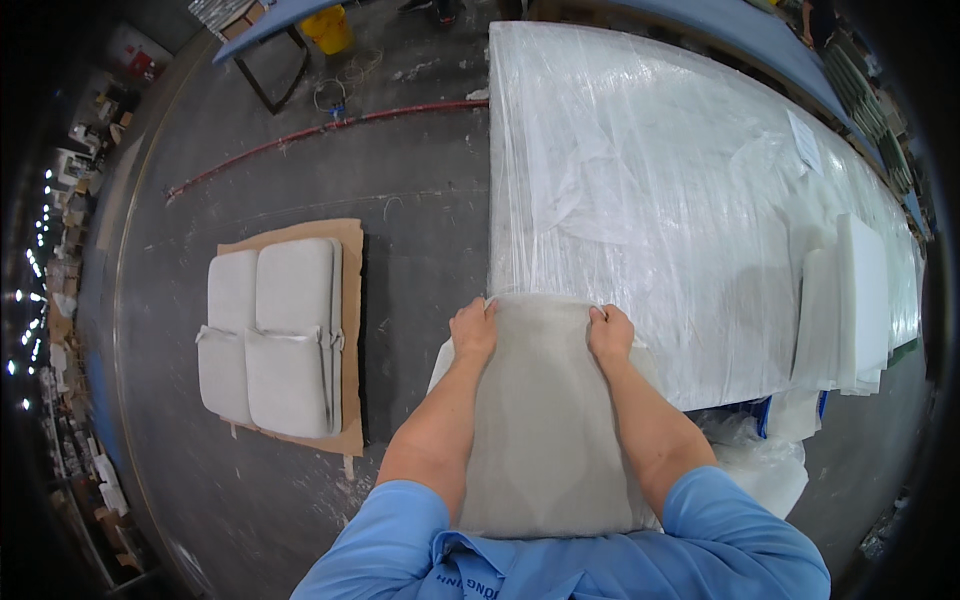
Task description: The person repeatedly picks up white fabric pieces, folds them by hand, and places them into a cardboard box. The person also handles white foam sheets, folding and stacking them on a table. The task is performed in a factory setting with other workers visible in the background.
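A beige fabric cushion cover [545,420] stretches out in front of my body, with its far edge raised between my hands. My left hand [473,329] is closed on the far left corner of that edge. At the far right corner, my right hand [610,331] pinches the cloth in the same way. Whitish material shows at both sides of the cover, beyond my wrists; what it is I cannot make out. Whether the cover has a filling inside is hidden.
On the floor at left, beige cushions [290,375] lie stacked on a cardboard sheet [352,300]. A large plastic-wrapped block [690,230] stands ahead and right, with white foam pieces [860,300] on it. A red hose [270,145] crosses the floor; a yellow bucket [327,30] stands beyond.
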### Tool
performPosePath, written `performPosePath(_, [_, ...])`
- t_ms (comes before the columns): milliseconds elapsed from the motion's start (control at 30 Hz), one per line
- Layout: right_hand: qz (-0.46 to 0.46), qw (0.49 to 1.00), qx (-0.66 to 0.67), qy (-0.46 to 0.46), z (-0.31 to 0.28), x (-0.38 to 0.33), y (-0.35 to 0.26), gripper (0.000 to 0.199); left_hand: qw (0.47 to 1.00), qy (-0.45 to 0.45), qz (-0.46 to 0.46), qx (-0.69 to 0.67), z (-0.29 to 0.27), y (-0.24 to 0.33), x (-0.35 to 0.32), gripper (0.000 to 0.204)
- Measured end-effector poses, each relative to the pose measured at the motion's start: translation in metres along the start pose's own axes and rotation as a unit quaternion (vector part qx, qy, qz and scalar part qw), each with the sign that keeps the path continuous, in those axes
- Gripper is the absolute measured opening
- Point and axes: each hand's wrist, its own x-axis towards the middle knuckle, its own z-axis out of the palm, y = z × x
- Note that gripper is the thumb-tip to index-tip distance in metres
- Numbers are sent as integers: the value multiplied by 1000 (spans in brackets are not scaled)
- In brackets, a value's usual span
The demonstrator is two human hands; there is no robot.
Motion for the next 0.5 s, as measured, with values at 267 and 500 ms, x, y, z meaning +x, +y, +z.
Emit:
performPosePath(267, [-20, 999, 18, 30, 13, 9, -3, 32, 998, 5, 8, 67, 10, 0, 12, 41])
performPosePath(500, [-48, 997, 42, 40, 14, 18, -4, 34, 993, -16, -1, 119, -2, 14, 14, 44])
